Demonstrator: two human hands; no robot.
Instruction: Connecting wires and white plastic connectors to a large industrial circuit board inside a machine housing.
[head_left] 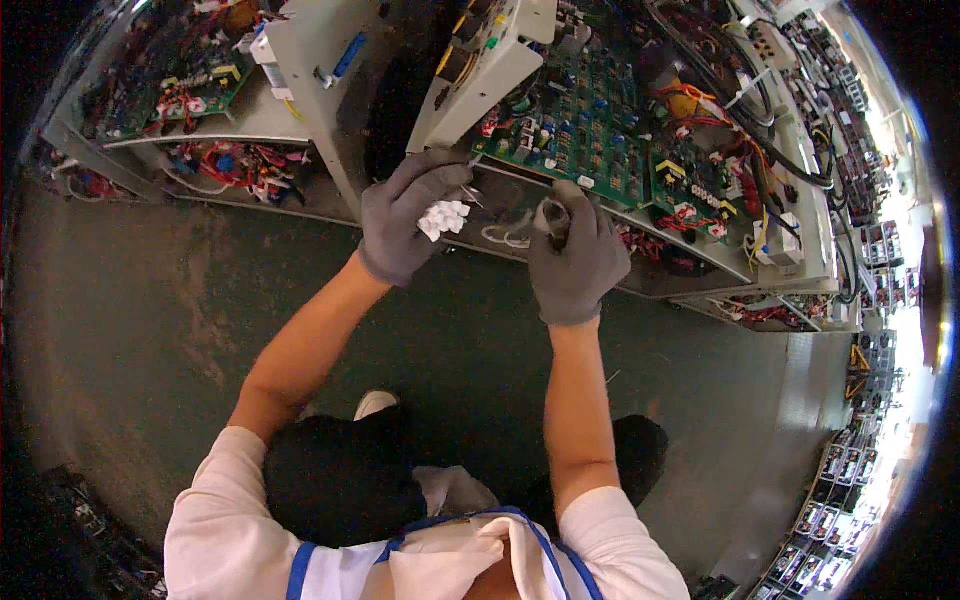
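Gray-gloved L hand point(398, 222): grip clamped on bunch of sm. white blocky pcs point(443, 221), angular, approx. same size. R hand point(582, 258) curled; can't tell grip.

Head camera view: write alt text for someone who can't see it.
A person's gray-gloved left hand holds a cluster of small white pieces before open electronic equipment. The gray-gloved right hand is curled near the front edge of a green circuit board; whether it grips anything is unclear. Dark green floor lies below.
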